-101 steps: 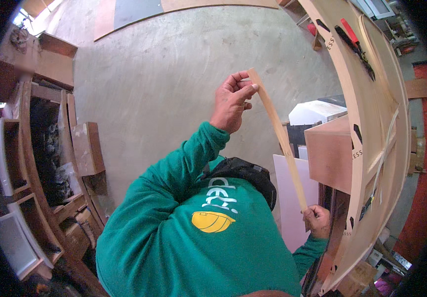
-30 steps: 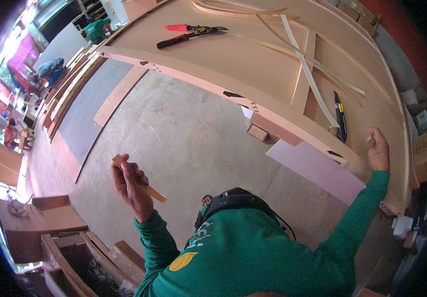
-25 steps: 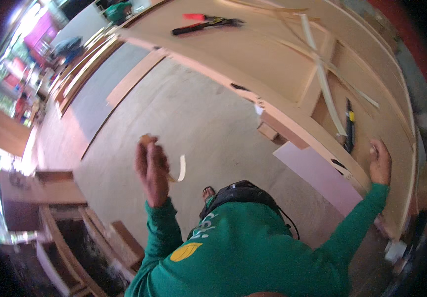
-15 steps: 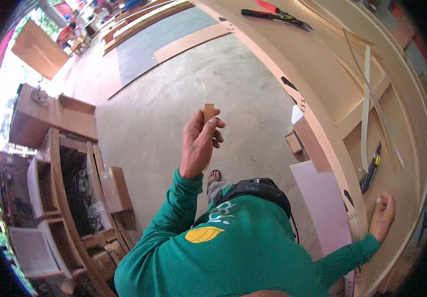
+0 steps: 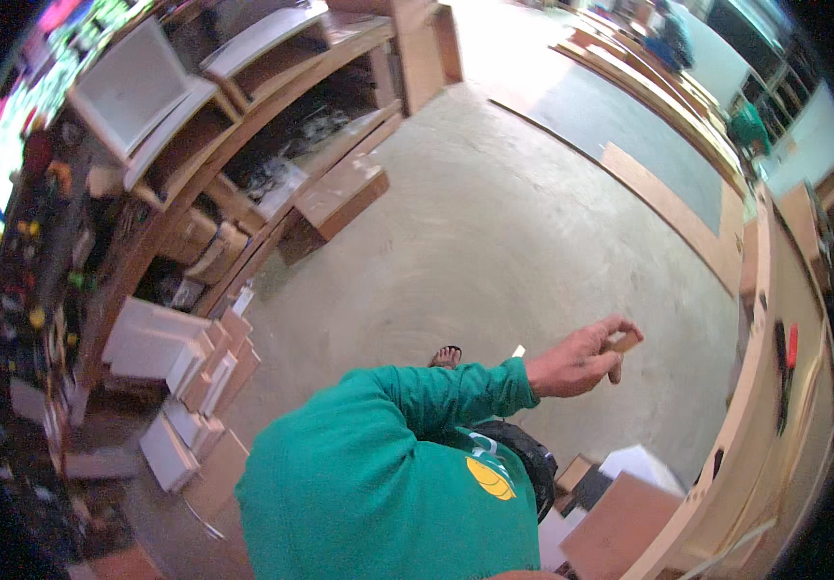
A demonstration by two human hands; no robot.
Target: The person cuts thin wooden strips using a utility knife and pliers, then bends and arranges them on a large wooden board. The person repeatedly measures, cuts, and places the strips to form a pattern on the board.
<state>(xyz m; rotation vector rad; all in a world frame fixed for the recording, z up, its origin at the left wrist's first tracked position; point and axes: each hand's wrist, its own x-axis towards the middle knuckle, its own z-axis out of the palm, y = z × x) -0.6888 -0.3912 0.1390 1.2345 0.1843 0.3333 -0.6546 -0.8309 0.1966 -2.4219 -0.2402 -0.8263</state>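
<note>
My left hand (image 5: 581,363), in a green sleeve, grips a narrow light wooden strip (image 5: 629,341) between thumb and fingers, out over the concrete floor. My right hand is not in view. On my right stands a wooden panel frame (image 5: 775,290) with a red-handled tool (image 5: 792,348) and a dark-handled tool (image 5: 780,377) on it. My foot (image 5: 445,356) in a sandal shows below my arm.
At left are workbenches (image 5: 243,155) with white box parts, a cardboard box (image 5: 339,203), stacked board offcuts (image 5: 185,358) and cluttered tools. Boards (image 5: 620,116) lie along the back. Co-workers (image 5: 748,130) are at the back right. A pink panel (image 5: 610,522) sits low at right.
My view has swung left, bringing the benches forward and moving the wooden frame to the right edge. My right hand has left view. My left hand, still holding the strip, now reaches rightward.
</note>
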